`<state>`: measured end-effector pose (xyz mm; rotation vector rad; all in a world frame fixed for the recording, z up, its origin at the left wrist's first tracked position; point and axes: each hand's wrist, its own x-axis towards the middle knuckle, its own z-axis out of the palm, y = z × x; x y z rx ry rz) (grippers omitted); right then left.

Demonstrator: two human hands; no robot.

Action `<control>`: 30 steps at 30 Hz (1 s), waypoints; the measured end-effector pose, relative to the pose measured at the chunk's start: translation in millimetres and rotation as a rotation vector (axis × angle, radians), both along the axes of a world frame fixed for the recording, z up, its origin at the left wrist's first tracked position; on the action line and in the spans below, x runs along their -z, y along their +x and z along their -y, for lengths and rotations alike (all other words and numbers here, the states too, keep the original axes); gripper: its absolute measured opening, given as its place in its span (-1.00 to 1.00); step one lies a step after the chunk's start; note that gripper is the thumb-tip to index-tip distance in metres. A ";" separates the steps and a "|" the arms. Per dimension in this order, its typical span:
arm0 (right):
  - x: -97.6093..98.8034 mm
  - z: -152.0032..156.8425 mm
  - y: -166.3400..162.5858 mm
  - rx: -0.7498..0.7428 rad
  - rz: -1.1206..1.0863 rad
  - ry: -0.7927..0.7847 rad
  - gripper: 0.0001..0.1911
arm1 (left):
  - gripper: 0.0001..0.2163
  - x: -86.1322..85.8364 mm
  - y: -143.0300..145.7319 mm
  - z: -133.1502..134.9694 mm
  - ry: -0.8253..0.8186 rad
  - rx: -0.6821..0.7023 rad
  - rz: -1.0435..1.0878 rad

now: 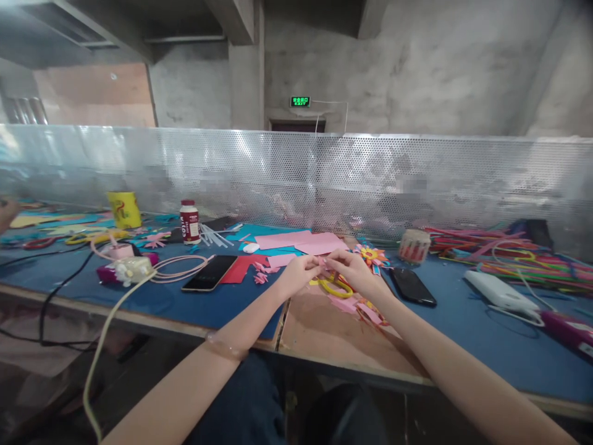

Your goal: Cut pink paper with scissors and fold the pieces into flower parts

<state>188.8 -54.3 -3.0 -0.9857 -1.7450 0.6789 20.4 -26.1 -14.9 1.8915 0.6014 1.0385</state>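
My left hand (pixel 299 275) and my right hand (pixel 349 269) meet over the front of the table, fingers pinched together. Between the fingertips is a small pink paper piece (pixel 323 262), partly covered by the fingers. Just below my right hand lie yellow-handled scissors (pixel 340 288), touching neither hand as far as I can tell. Pink paper scraps (pixel 347 304) are spread under my right wrist. To the left of my left hand sit cut pink paper pieces (pixel 260 277) beside a red paper sheet (pixel 234 270). A colourful paper flower (pixel 370 254) stands behind my right hand.
Phones lie on both sides, one (pixel 210 273) left and a black one (pixel 412 286) right. A bottle (pixel 189 222) and yellow can (pixel 124 210) stand at the back left. Cables cross a power strip (pixel 127 269). Coloured sticks (pixel 500 256) fill the right. A perforated metal screen (pixel 231 179) runs behind.
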 end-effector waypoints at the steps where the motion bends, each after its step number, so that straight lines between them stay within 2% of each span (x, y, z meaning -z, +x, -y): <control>1: 0.6 -0.4 0.6 0.001 0.021 0.009 -0.72 | -0.83 -0.2 0.1 0.9 -0.019 -0.006 -0.007; 4: 1.8 0.3 0.6 0.007 0.047 0.005 -0.71 | -0.81 0.2 0.1 2.2 -0.036 -0.042 -0.019; 9: 2.4 0.9 -1.4 -0.022 0.039 -0.032 -0.69 | -0.86 4.4 0.5 -3.3 0.076 -0.074 -0.011; 13: 2.6 -1.9 0.6 -0.050 0.008 -0.050 -0.67 | -0.81 6.3 -0.1 -8.4 -0.001 -0.124 -0.059; 21: 3.9 -4.3 1.9 -0.013 0.091 -0.041 -0.73 | -0.82 5.5 -1.1 -11.7 -0.081 -0.103 -0.053; 26: 6.1 -6.2 2.0 -0.031 0.052 -0.065 -0.75 | -0.82 4.0 0.1 -8.6 -0.088 -0.117 -0.072; 30: 10.3 -9.2 2.3 -0.025 0.060 -0.070 -0.75 | -0.84 6.0 0.7 -5.0 -0.001 -0.144 -0.114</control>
